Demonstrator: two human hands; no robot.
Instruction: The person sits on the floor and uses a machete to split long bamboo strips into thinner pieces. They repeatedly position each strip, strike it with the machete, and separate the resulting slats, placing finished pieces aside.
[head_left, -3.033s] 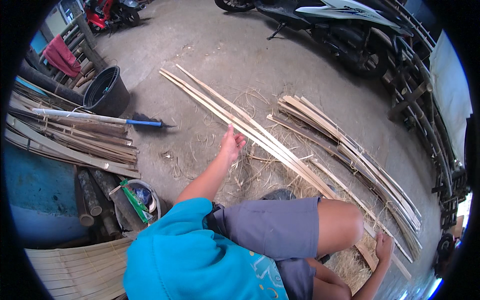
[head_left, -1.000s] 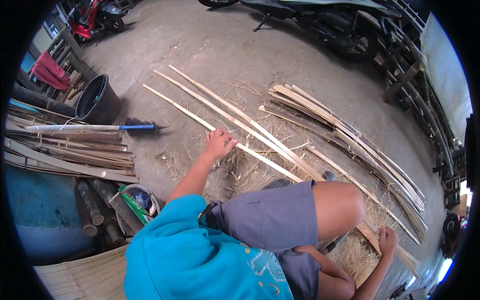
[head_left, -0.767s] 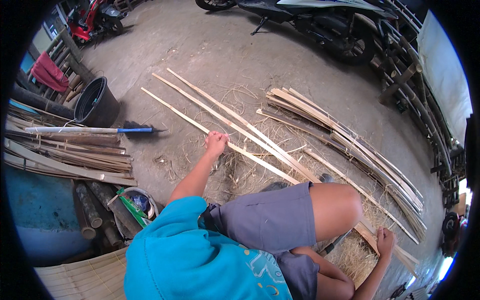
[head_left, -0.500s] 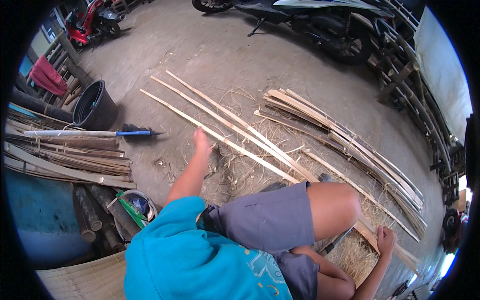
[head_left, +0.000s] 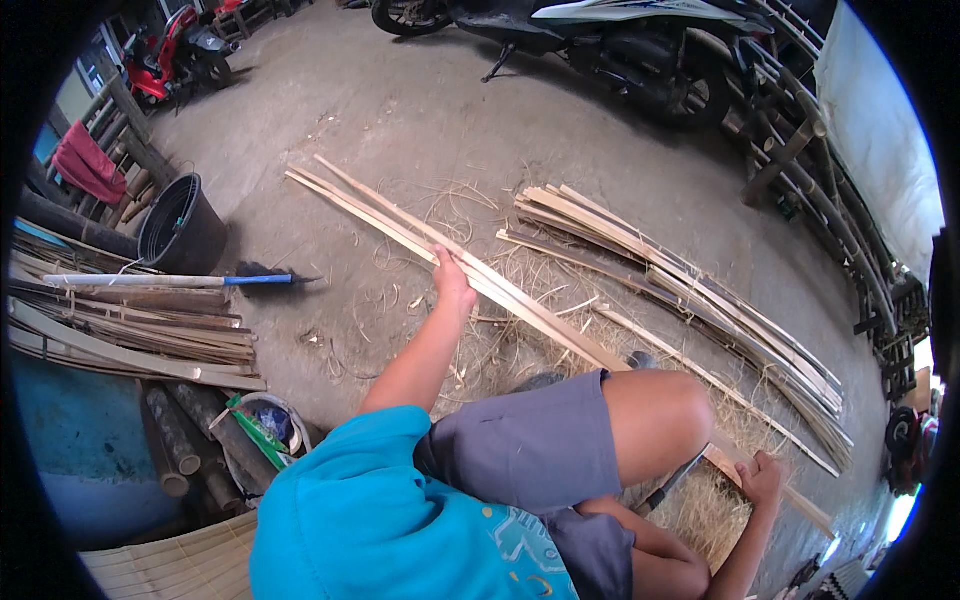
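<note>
Head view: long split-bamboo strips (head_left: 540, 316), pale, thin, flat, a few laid nearly together, above the middle of the concrete floor (head_left: 350, 90). They lie between the floor's left side, by the blue wall (head_left: 80, 430), and its right side, by the bamboo railing (head_left: 795, 150). Whether the far ends rest on the floor or hang just above it: can't tell.

Left hand (head_left: 455, 283) is at the strips around mid-length of the visible stretch, thumb laid along them; fingers hidden underneath, so can't tell how firmly it closes. Right hand (head_left: 763, 478) is curled tight, clamped on the near part, past the knee (head_left: 665, 420).

Handling, judged by looks: light, springy, stiff lengthwise but whippy at the far ends; dry and a bit slick on the flat faces. Edges could be sharp or splintery, and a thin strip might crack if bent hard. Best hold: across the flat faces, thumb against fingers, one hand near each end or one near the middle.

Long axis: diagonal, far-left tips to near-right ends, partly hidden by the knee. Tips fan slightly. Bundled bamboo strips (head_left: 680, 280) to the right run roughly the same way.
</note>
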